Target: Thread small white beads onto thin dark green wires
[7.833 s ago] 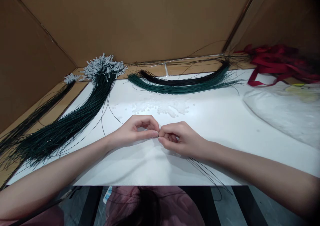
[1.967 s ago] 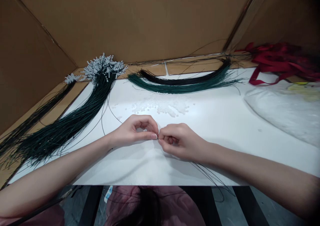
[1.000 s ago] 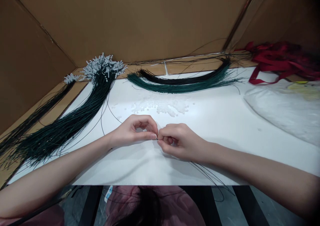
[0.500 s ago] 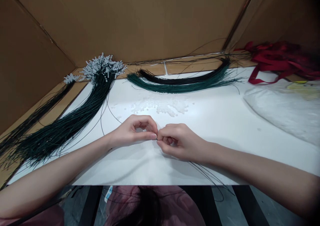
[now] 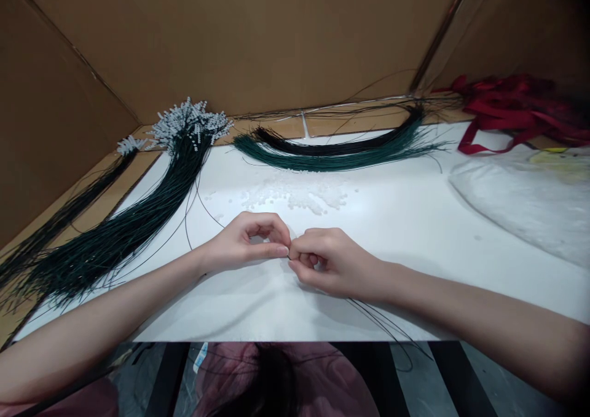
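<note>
My left hand (image 5: pixel 258 240) and my right hand (image 5: pixel 329 260) meet fingertip to fingertip above the white tabletop (image 5: pixel 258 312). Between the fingertips a short bit of dark wire shows; both hands are closed in a pinch on it, and most of it is hidden. Several thin dark wires (image 5: pixel 385 321) come out below my right wrist and hang past the table's front edge. Just beyond my hands lies a scatter of small white beads (image 5: pixel 318 202). Whether a bead is in my fingertips I cannot make out.
At the left lie a large bundle of green wires (image 5: pixel 152 220) with white beaded tips and a smaller bundle (image 5: pixel 87 198). Bare green wires (image 5: pixel 332 162) and black wires (image 5: pixel 322 149) lie behind the beads. Red ribbon (image 5: pixel 502 115) and a clear plastic bag (image 5: pixel 530 189) are at the right. Cardboard walls (image 5: pixel 276 42) surround.
</note>
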Tool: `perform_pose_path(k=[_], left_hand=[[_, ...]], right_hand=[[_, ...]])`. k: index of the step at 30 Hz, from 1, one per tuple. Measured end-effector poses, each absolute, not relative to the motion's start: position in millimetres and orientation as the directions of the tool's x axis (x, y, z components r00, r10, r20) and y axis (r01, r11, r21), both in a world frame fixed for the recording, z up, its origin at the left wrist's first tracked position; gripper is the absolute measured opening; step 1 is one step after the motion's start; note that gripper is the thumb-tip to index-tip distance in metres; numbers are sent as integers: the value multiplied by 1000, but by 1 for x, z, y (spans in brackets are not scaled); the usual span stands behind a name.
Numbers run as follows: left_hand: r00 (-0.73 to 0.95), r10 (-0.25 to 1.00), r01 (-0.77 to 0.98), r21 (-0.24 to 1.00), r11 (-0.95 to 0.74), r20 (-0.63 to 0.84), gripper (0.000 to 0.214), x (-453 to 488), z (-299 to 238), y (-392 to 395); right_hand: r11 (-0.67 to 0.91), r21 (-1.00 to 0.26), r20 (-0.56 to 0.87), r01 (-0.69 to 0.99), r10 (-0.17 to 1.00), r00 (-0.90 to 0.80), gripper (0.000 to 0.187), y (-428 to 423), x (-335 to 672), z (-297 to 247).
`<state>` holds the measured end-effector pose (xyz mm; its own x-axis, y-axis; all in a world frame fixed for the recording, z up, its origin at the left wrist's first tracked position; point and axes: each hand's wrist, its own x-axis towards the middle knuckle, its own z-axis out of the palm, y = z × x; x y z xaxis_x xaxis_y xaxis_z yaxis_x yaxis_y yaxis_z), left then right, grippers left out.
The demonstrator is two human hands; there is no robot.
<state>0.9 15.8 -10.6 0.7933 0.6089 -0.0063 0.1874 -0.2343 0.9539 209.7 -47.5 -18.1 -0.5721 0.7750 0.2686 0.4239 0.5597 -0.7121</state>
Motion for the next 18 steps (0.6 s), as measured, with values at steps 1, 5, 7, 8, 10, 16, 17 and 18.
perform_pose_path(k=[1,5,7,8,10,16,17,18], left_hand=[[794,608,187,954,-233,-7,13,1,-10,16],[797,604,188,955,-230,-11,11,1,-9,15],[797,604,190,955,-226,-15,12,1,-8,15],[797,603,192,956,-223,-19,12,1,-8,15],[800,599,197,956,-219,-28,12,1,-8,16],[814,580,192,959,-207,-38,12,2,-9,16],[815,578,192,959,-208,-38,12,2,-9,16],[816,577,193,959,-209,-39,11,2,-9,16]], right_hand=[[562,-711,271,422,773,-573,18,-47,210,-18],[568,-708,277,420,770,-574,18,-48,210,-18],[571,-705,278,421,769,-576,18,-48,210,-19],[572,-704,279,421,767,-578,19,-48,210,-19],[575,-699,280,424,766,-578,20,-48,210,-20],[583,-680,263,444,760,-594,20,-49,209,-18],[586,-677,263,445,758,-597,20,-49,209,-18],[589,-674,265,446,756,-599,19,-49,209,-17]])
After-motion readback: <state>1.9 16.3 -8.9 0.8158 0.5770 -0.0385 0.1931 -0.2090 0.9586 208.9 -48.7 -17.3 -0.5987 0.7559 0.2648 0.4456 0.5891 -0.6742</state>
